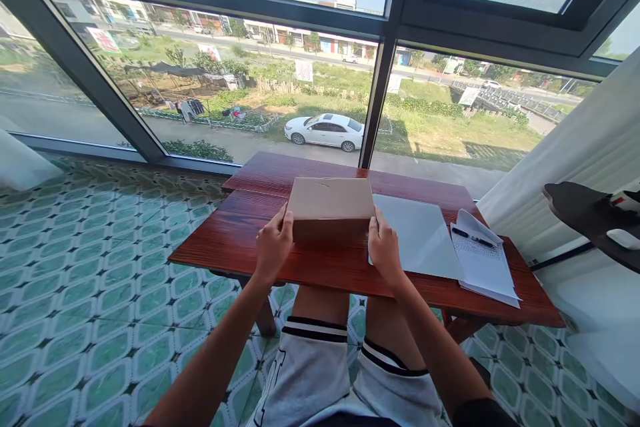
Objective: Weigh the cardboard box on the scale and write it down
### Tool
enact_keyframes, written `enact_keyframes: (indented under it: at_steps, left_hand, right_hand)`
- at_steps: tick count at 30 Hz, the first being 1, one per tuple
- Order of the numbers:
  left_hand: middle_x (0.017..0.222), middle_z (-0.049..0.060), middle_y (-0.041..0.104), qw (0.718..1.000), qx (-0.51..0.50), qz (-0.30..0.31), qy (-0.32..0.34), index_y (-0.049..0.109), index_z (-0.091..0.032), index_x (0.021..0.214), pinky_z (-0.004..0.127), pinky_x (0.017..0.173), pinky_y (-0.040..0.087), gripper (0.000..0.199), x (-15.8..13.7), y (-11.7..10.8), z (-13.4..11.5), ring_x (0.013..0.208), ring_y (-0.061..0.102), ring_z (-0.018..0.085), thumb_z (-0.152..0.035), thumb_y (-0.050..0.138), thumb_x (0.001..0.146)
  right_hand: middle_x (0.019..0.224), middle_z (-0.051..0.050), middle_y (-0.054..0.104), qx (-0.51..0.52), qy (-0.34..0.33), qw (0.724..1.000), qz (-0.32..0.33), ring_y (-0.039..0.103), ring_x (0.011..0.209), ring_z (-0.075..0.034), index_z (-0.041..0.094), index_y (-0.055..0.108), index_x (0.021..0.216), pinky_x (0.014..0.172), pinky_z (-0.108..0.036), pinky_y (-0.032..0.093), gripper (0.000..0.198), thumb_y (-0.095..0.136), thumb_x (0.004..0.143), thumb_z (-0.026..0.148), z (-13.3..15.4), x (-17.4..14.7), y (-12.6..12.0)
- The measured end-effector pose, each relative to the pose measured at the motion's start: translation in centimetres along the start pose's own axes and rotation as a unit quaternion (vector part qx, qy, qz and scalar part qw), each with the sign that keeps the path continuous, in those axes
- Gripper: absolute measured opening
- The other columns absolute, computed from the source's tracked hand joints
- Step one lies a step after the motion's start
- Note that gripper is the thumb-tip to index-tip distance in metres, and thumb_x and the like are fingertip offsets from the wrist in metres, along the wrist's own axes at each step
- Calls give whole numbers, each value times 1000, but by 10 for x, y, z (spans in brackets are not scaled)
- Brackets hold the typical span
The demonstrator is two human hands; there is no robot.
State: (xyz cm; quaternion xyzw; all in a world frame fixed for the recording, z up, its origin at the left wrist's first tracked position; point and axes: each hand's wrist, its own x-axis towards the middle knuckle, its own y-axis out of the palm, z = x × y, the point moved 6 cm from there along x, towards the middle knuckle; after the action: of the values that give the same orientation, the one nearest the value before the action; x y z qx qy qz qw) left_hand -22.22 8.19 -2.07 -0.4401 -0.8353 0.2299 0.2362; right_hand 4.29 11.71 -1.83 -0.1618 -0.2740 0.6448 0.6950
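Observation:
A closed brown cardboard box [330, 200] is in front of me over the dark red wooden table [220, 233]. My left hand [275, 240] grips its left side, thumb on the near corner. On the opposite side my right hand [384, 243] holds the box the same way. Most of the fingers are hidden behind the box's sides. Whether the box rests on the tabletop or is slightly raised, I cannot tell. Just right of my right hand lies a flat whitish board or sheet [417, 233].
Written papers [483, 263] with a black pen [473, 237] on them lie at the table's right end. A dark shelf [590, 213] juts in at the right, beside a white curtain [555, 147]. Large windows stand behind the table, with a white car [325, 131] outside.

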Motion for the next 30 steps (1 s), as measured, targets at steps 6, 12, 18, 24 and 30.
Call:
enact_keyframes:
  at_steps: [6,12,18,24,30]
  left_hand:
    - [140,11,61,1000,-4,-4,5,60,-18,139,47,115,40,58,2,2,8,134,55,33,-47,34,97]
    - [141,11,60,1000,-4,11,-14,61,-19,139,51,114,41,60,1,4,9,136,53,36,-50,33,96]
    - [138,14,62,1000,6,6,-11,60,-16,139,52,115,39,63,0,5,13,136,53,37,-50,31,95]
    - [139,12,62,1000,9,2,-10,62,-20,137,50,114,40,61,3,5,18,134,55,35,-52,31,95]
    - [139,13,63,999,-16,-12,39,54,-19,141,43,111,45,57,7,4,16,127,60,28,-48,38,95]
  right_hand:
    - [136,-9,62,2,3,1000,16,62,115,-36,18,41,156,92,-45,44,67,24,98,46,-1,-2,11]
    - [131,-11,64,8,23,999,34,63,112,-36,14,39,157,94,-46,45,70,23,97,48,-3,-5,13]
    - [138,-12,60,9,23,999,37,61,119,-35,13,37,158,102,-47,44,71,25,97,47,-2,-7,15]
    - [128,-10,66,8,12,999,29,65,112,-32,17,41,157,96,-45,48,65,31,98,44,-5,-8,14]
    - [148,-7,52,59,-35,996,59,57,130,-24,12,45,153,108,-36,46,64,38,97,42,-13,-2,7]
